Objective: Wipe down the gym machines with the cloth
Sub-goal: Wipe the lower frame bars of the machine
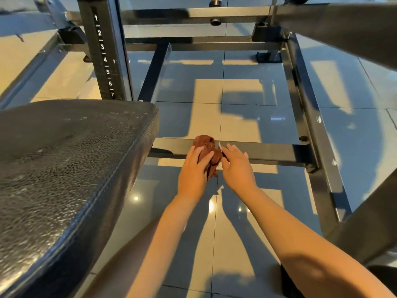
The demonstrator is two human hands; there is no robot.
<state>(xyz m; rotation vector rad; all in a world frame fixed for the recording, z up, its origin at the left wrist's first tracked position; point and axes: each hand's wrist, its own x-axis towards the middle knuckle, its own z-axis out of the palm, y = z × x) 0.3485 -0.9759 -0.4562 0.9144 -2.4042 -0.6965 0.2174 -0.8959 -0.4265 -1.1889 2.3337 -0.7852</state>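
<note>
Black textured seat pad (64, 168) nearest, filling left side. Both bare forearms reach forward over glossy tiled floor (247, 93). Left hand (193, 168) grips brown cloth (207, 147), fingers curled over bunched fabric. Right hand (236, 166) just beside it, fingers nearly straight, touching cloth's right edge. Cloth sits bunched on low dark crossbar (268, 151) of machine frame. Farther back, upright post (103, 54) with white numbers 1 to 7, more frame rails behind.
</note>
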